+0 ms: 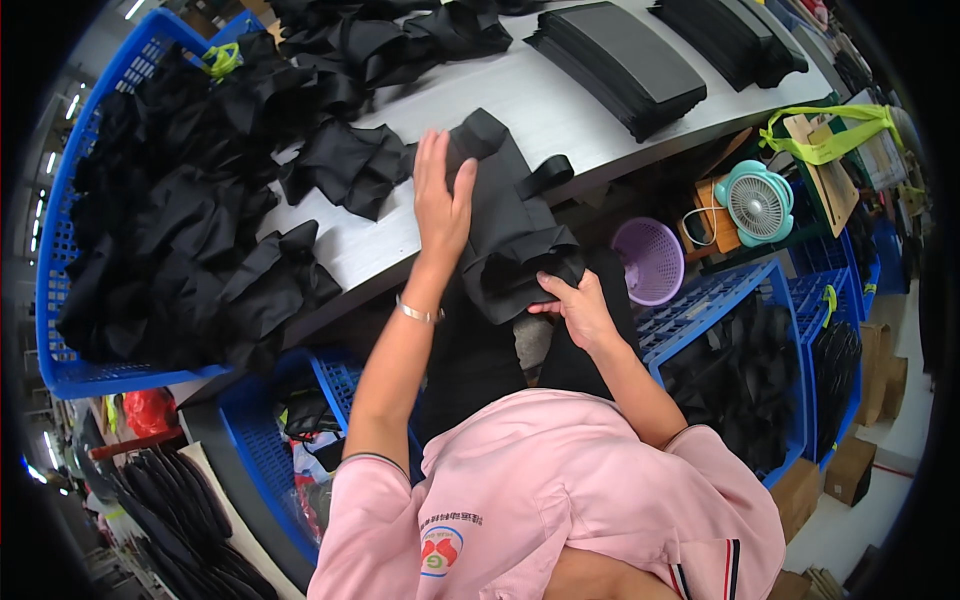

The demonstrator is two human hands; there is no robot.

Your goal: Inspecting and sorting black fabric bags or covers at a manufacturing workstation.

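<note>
Between hands: black cloth [510, 225], folded, creased
left hand [441, 200]: flat open on cloth
right hand [578, 308]: pinching cloth's lower edge

The right hand [578, 308] is hiding its fingertips inside the folds of the black fabric piece [515, 225], so the grip cannot be made out. The left hand [441, 198] is covering part of the same piece, its palm facing away. The bench [540, 110] is running out past the upper edge, cutting off the stacked black pads [620, 62]. The black heap in the blue basket [62, 300] is blending together, so single pieces cannot be told apart. The person's pink shirt [540, 510] is blocking the lap below.
</note>
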